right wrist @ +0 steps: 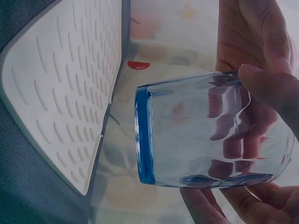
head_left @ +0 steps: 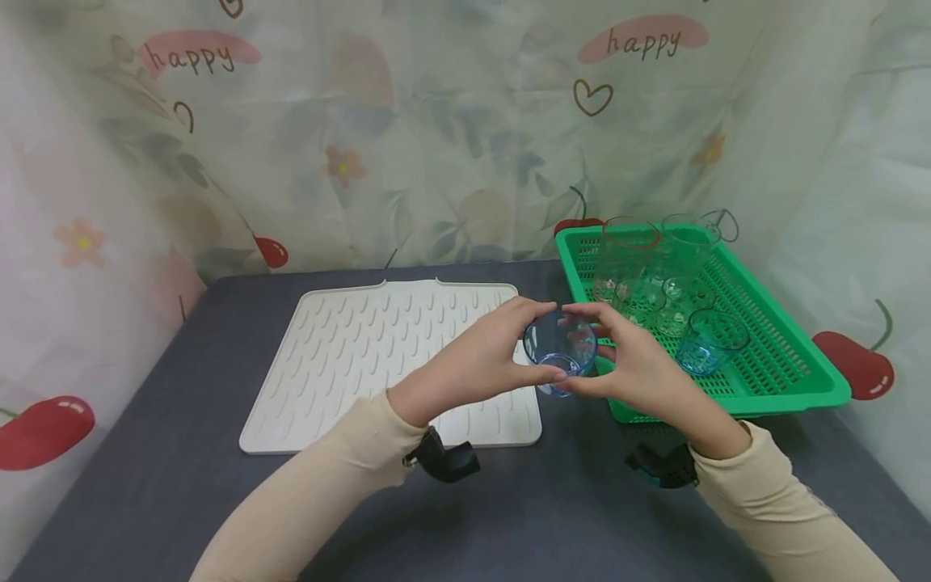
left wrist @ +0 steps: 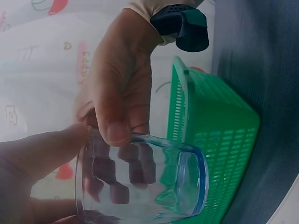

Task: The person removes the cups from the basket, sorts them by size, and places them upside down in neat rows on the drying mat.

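Observation:
Between both hands is a clear bluish drinking glass (head_left: 560, 343), held upright above the table at the gap between mat and basket. My left hand (head_left: 498, 347) grips its left side, thumb near the front of the rim. On the opposite side my right hand (head_left: 640, 364) holds the same glass, with its thumb (right wrist: 266, 86) on the near side and fingers behind. In the left wrist view the glass (left wrist: 140, 182) shows a thick blue base, and the right hand's fingers are seen through its wall. The right wrist view also shows the glass (right wrist: 196, 133) whole.
A white ridged drying mat (head_left: 364, 347) lies on the dark table (head_left: 524, 517) to the left. At right stands a green basket (head_left: 793, 400) containing a blue glass (head_left: 713, 343) and several clear glasses (head_left: 629, 259), some rising above its rim. A patterned curtain (head_left: 451, 121) hangs behind.

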`<state>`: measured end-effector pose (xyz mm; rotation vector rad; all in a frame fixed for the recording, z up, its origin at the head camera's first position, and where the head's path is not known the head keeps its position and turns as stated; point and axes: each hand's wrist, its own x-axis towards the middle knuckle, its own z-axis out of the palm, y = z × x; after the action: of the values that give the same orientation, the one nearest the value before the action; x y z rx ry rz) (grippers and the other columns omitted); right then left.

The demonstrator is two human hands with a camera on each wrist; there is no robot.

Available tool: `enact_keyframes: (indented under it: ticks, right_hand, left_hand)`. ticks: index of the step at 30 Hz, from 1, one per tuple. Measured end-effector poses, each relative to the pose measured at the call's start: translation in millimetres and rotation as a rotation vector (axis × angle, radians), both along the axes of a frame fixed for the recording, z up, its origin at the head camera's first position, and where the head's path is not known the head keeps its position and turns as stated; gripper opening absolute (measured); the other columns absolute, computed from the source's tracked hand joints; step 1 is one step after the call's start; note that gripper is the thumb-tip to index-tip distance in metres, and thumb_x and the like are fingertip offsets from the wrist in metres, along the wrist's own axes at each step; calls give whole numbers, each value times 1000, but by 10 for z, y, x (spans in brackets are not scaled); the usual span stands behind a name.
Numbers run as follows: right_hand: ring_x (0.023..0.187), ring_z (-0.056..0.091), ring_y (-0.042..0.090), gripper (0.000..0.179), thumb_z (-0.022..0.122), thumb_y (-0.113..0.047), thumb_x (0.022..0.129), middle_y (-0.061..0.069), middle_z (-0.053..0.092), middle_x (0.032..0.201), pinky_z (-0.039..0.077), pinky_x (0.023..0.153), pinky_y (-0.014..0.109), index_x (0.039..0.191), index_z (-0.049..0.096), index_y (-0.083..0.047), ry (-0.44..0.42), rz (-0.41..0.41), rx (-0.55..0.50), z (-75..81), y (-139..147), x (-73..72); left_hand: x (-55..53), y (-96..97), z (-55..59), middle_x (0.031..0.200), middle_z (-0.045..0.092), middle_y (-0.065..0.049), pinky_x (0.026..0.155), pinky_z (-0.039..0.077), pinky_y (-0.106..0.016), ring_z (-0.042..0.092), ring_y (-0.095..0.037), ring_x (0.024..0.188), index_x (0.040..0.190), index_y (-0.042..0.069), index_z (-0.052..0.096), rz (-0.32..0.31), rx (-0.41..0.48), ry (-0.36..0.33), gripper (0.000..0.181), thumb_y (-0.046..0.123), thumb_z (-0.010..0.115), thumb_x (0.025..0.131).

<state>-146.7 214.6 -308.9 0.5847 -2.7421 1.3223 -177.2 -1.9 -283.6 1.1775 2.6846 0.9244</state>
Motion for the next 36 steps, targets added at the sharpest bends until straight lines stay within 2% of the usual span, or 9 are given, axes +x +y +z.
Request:
enact_keyframes:
  ticks: [7, 13, 18, 23, 30, 36]
  right_hand:
    - [121, 52, 30, 78, 83, -20, 77, 11, 47, 138, 44, 102, 54, 141, 41, -8, 4, 8, 25, 4, -32, -4]
    - [122, 52, 31, 77, 83, -20, 77, 11, 46, 138, 43, 103, 53, 140, 40, -8, -19, 19, 16, -1, -57, -3]
    - [124, 50, 31, 76, 82, -20, 78, 11, 45, 139, 43, 104, 52, 141, 40, -8, -17, 36, -8, -10, -69, -5]
    - [126, 49, 30, 77, 81, -15, 79, 11, 43, 142, 43, 104, 48, 142, 39, -7, -7, 49, -44, -14, -77, -14]
    - [126, 50, 29, 75, 82, -16, 78, 12, 47, 135, 40, 107, 48, 139, 40, -5, -41, 38, -61, -50, -58, -14]
    - [127, 50, 28, 71, 82, -17, 78, 10, 48, 136, 40, 108, 47, 135, 43, -6, -49, 52, -73, -95, -25, -33]
  left_hand:
    - [-18, -7, 14, 134, 52, -5, 101, 46, -30, 51, -18, 122, 145, 6, 42, -13, -24, 3, 79, 38, 77, 82]
    - [-33, -25, -3, 124, 56, -2, 89, 51, -26, 56, -15, 110, 142, 8, 48, -1, -8, 5, 74, 38, 78, 80]
    - [-31, -42, -20, 115, 59, 0, 81, 52, -23, 57, -13, 100, 137, 9, 54, 19, 37, 49, 72, 39, 80, 77]
    - [-25, -65, -10, 112, 59, 0, 81, 52, -24, 58, -13, 99, 135, 8, 55, 34, 71, 78, 71, 38, 81, 77]
    - [-16, -100, 32, 115, 58, 0, 89, 53, -26, 58, -14, 105, 132, 8, 56, 71, 170, 35, 67, 34, 83, 75]
    - [-21, -123, 35, 118, 58, 0, 93, 52, -23, 57, -12, 108, 131, 9, 57, 67, 246, 28, 65, 32, 83, 76]
